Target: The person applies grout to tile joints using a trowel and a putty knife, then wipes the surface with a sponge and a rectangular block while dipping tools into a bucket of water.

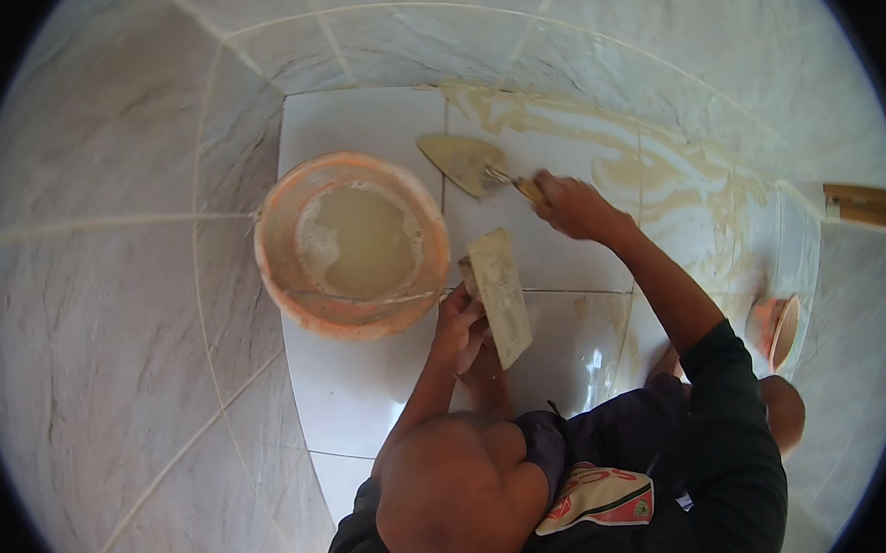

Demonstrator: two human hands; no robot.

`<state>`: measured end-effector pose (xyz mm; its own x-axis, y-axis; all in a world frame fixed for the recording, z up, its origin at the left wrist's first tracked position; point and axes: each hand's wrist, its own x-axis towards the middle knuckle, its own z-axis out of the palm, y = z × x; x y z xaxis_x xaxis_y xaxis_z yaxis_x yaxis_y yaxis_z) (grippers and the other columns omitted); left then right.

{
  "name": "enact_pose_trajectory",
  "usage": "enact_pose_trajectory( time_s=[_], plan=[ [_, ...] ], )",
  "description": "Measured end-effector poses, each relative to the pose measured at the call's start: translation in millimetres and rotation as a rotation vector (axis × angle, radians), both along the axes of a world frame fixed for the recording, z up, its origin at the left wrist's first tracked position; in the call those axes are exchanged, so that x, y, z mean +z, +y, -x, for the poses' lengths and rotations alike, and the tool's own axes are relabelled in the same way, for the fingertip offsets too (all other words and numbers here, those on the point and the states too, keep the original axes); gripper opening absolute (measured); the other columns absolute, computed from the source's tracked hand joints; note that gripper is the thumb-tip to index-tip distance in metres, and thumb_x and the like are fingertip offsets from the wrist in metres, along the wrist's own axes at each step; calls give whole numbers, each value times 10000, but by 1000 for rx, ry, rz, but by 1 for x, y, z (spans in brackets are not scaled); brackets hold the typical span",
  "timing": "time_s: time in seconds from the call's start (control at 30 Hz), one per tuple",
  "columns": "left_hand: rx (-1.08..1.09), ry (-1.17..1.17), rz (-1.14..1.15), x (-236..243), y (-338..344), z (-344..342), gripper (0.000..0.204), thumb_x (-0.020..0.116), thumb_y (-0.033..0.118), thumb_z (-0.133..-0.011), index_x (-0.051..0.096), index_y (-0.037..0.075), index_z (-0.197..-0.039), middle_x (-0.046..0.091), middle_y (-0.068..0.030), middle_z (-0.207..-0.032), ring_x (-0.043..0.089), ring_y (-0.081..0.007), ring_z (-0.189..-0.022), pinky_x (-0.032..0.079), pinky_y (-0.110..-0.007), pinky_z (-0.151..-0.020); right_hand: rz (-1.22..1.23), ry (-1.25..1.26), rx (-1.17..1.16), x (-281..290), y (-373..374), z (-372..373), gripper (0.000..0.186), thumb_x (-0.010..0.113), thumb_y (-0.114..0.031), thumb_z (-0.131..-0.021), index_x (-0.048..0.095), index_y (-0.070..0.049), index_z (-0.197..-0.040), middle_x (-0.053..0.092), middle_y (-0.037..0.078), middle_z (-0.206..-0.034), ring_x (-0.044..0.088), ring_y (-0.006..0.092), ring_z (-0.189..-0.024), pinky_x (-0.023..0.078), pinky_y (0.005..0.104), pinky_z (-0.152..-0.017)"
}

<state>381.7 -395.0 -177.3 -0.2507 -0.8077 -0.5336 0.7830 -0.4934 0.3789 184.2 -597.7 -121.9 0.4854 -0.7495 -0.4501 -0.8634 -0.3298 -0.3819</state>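
My right hand is closed around the handle of a pointed trowel, its pale-coated blade over the white floor tiles right of the bucket's upper rim. My left hand grips a rectangular flat float, tilted up on edge beside the orange bucket, with its fingers partly hidden behind the plate. The bucket holds cloudy, greyish-beige liquid. Wet yellowish smears streak the floor tiles along the back and right.
Marbled tiled walls surround me on the left, back and right. A small orange container lies at the right wall's foot. A wooden edge shows at far right. My bent legs and bare knees fill the lower middle, with a printed cloth patch between them.
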Motion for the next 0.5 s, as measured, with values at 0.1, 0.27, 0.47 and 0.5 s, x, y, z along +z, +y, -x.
enact_pose_trajectory(
  time_s=[0.1,0.27,0.47,0.5],
  plan=[
    [32,5,-31,14,-6,2,366,580,113,-950,503,-29,-1278,620,-132,-1203,628,-236,-1099,508,-390,-968,142,-80,45,26,-14,-43,334,531,-252,-949,455,6,-1148,645,264,-912,633,447,-866,489,536,-759],
    [-30,14,-23,17,-25,25,358,568,94,-947,499,-30,-1275,618,-144,-1203,623,-243,-1106,499,-401,-981,273,83,-80,20,-39,-43,292,497,-234,-961,502,1,-1134,664,242,-879,672,393,-852,520,514,-758],
    [-32,-15,-17,23,-31,14,345,563,75,-941,503,-31,-1263,619,-144,-1201,626,-242,-1097,504,-397,-974,166,266,-121,35,-60,47,285,528,-266,-955,561,-58,-1147,691,181,-998,672,375,-956,523,505,-815],
    [-40,-24,-7,23,-32,17,338,562,71,-940,505,-31,-1258,619,-144,-1200,627,-241,-1094,507,-393,-970,183,250,-130,35,-60,77,286,514,-289,-964,561,-71,-1143,689,181,-986,669,387,-940,521,512,-797]
  ],
)
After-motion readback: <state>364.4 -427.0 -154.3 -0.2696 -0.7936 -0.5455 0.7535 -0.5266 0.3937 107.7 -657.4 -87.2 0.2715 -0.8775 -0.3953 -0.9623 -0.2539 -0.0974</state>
